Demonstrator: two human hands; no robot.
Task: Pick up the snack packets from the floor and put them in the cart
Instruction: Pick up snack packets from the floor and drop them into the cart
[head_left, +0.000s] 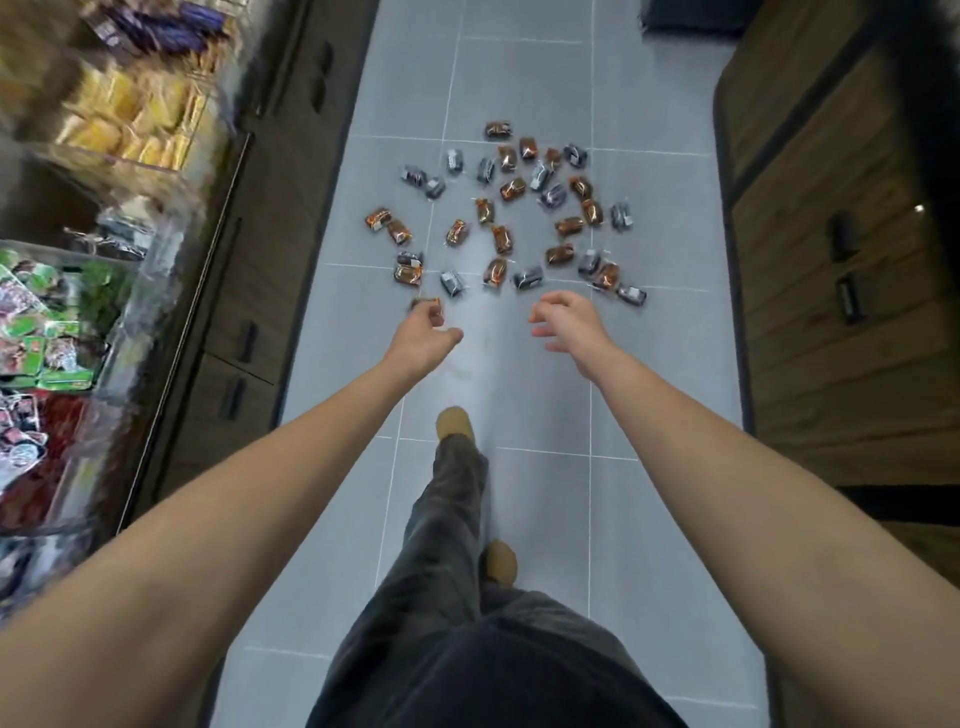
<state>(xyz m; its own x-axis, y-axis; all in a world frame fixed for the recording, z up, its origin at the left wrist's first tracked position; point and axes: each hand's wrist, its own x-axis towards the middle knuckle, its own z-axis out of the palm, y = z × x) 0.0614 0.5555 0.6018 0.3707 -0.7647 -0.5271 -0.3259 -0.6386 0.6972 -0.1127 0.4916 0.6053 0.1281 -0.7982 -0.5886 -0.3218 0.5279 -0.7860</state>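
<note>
Now left hand (426, 335) curled at orange packet (427, 302), grip unclear; right hand (569, 327) loosely spread.

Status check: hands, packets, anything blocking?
Right hand open, empty. Left hand curled at orange packet, grip unclear. Snack packets scattered on floor ahead, nothing blocking. Cart unseen.

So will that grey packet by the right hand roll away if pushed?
Probably not: the grey packet lies flat on the floor, so it should slide. Its shiny wrapper may feel slippery and crinkly. Being small, it's likely light.
</note>
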